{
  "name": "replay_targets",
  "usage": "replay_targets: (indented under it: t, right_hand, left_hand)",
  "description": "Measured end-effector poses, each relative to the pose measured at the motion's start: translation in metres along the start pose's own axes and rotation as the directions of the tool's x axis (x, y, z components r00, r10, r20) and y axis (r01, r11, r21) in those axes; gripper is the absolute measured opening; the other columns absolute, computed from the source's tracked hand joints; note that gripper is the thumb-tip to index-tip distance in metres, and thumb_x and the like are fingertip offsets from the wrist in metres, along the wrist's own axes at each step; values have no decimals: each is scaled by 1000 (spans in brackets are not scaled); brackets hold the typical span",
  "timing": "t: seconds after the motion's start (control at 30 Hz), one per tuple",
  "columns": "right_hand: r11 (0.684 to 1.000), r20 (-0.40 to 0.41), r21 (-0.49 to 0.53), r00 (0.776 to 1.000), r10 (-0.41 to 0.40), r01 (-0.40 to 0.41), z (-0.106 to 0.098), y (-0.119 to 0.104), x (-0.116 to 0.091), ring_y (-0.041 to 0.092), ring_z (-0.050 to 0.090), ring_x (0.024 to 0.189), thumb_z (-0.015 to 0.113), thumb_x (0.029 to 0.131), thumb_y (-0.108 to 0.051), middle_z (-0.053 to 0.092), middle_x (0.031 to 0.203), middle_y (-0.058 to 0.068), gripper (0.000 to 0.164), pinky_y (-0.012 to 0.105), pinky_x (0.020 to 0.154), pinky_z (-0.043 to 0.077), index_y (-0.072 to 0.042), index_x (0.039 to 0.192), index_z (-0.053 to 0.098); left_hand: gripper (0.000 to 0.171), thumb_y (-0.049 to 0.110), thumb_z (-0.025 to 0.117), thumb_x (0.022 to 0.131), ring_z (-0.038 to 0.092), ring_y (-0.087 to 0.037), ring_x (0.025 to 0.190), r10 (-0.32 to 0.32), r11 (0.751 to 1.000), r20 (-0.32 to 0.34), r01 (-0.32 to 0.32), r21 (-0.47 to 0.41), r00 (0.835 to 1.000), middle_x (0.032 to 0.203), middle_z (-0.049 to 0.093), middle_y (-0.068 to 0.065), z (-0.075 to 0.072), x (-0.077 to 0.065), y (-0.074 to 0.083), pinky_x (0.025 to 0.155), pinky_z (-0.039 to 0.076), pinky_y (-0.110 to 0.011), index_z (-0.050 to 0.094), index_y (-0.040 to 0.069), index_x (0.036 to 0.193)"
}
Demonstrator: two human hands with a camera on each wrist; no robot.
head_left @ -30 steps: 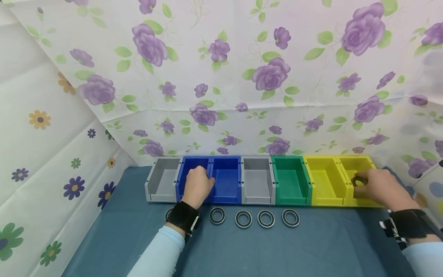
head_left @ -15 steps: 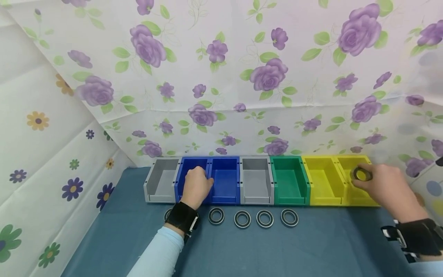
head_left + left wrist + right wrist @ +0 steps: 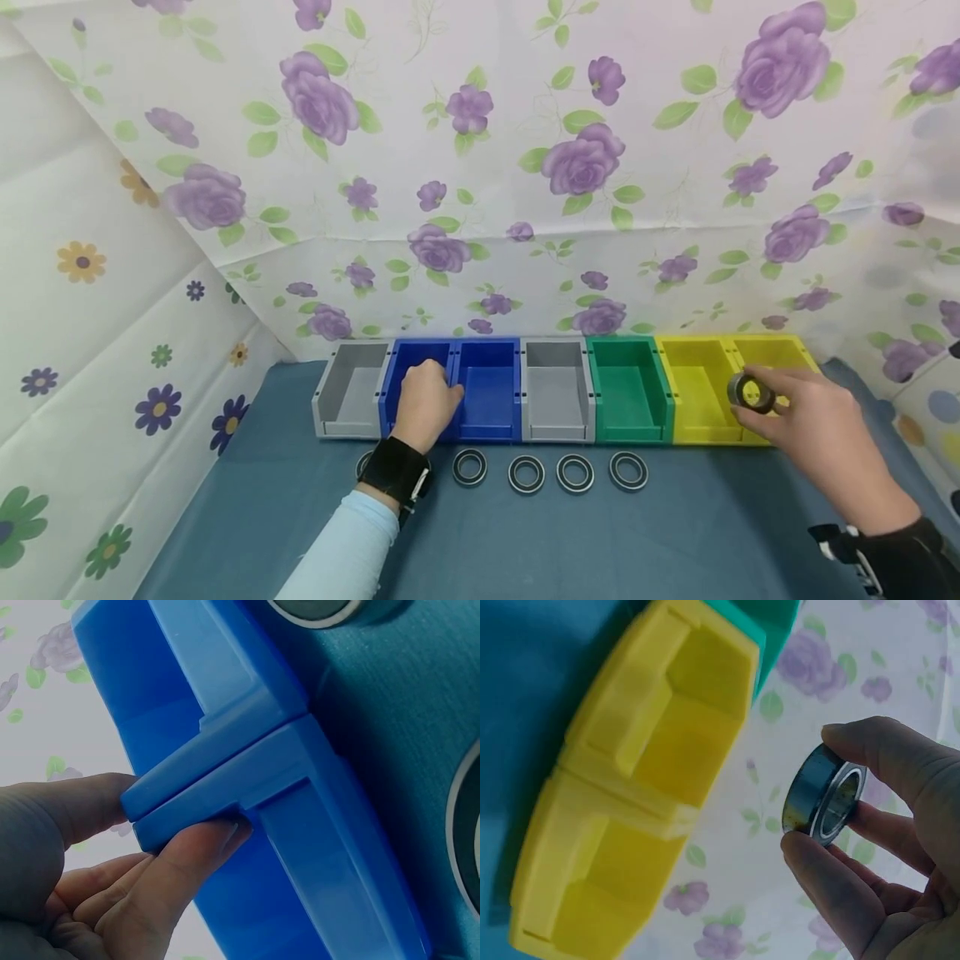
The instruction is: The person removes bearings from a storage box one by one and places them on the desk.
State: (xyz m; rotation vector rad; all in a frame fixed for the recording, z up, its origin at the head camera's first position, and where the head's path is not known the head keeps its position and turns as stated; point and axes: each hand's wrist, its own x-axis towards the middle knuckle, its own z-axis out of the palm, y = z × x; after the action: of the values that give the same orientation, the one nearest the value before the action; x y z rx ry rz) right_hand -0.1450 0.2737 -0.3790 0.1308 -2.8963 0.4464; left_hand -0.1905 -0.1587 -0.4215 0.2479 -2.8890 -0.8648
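My right hand [image 3: 817, 425] pinches a ball bearing [image 3: 825, 793] between thumb and fingertips, in front of and above the two yellow bins [image 3: 701, 392]. In the right wrist view the bearing is tilted, its dark outer ring and bore showing. With thumb and fingers, my left hand [image 3: 429, 404] grips the adjoining side walls [image 3: 225, 761] of the two blue bins [image 3: 487, 392]. On the blue cloth lie several more bearings [image 3: 527, 475] in a loose row before the bins. The leftmost bearing [image 3: 365, 463] is partly hidden by the left wrist.
The bins stand side by side along the flowered backdrop [image 3: 480, 208]: a grey bin [image 3: 352, 392] at the left end, then blue, another grey bin [image 3: 557, 392], a green bin [image 3: 630, 387] and the yellow ones. A blue cloth [image 3: 570, 542] covers the table in front.
My right hand has lifted the bearing out of the rightmost yellow bin and carried it left and toward me. My left hand keeps its grip on the blue bins.
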Motion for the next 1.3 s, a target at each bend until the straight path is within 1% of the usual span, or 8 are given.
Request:
replay_targets:
  t: [0.2,0.4,0.57,0.67,0.8,0.9,1.1,1.3]
  right_hand:
    - [996,-88,42,993,-79,83,9,-9,-14,31,61,72,81,64,-24,63,94,22,56,36,49,50,-4,114,65]
    - [991,-84,83,992,-96,103,22,-17,-23,34,63,74,83,62,-22,63,95,23,56,33,49,52,-5,112,66]
    - [988,-80,90,989,-121,128,36,-18,-30,27,61,72,85,59,-23,65,90,15,56,27,48,49,-8,110,68]
    - [990,-37,92,994,-106,109,45,-18,-34,23,60,70,85,59,-24,65,88,13,55,26,48,47,-10,110,68]
    - [995,54,90,997,-57,52,55,-18,-38,26,62,75,84,61,-28,65,93,15,56,31,51,50,-10,111,67]
    - [996,91,85,995,-31,24,63,-18,-40,29,62,82,84,61,-29,65,98,17,57,35,55,51,-11,112,67]
    - [995,105,91,994,-40,30,77,-13,-43,35,63,89,84,60,-28,66,100,18,55,46,64,52,-10,109,68]
    - [994,135,102,990,-48,35,88,-11,-44,32,64,88,84,60,-28,66,98,16,54,45,64,53,-11,109,68]
  left_hand:
    - [46,21,69,82,35,-12,35,2,1000,-2,-2,1,1000,46,26,5,1,1,1,34,26,-22,39,13,47]
    - [47,21,69,82,35,-11,35,9,1000,-9,-9,5,1000,46,25,5,2,2,2,34,26,-22,37,13,47]
    - [47,21,69,82,35,-12,35,12,1000,-12,-12,6,1000,46,25,5,2,3,2,34,25,-22,38,13,47]
    - [47,21,69,81,36,-11,35,10,1000,-12,-10,9,1000,46,25,5,2,2,2,34,25,-22,38,14,47]
    - [47,21,69,81,35,-11,35,7,1000,-13,-7,12,1000,46,25,5,2,2,2,34,25,-22,37,14,47]
    - [47,21,69,81,36,-11,35,1,1000,-11,-1,13,1000,46,26,5,2,2,2,33,25,-22,38,13,47]
    - [45,22,69,82,39,-12,35,-15,1000,2,15,13,1000,46,27,5,2,1,1,34,26,-23,43,13,47]
    - [44,23,69,82,40,-13,36,-24,1000,8,24,15,1000,46,28,4,2,1,1,34,26,-23,44,12,47]
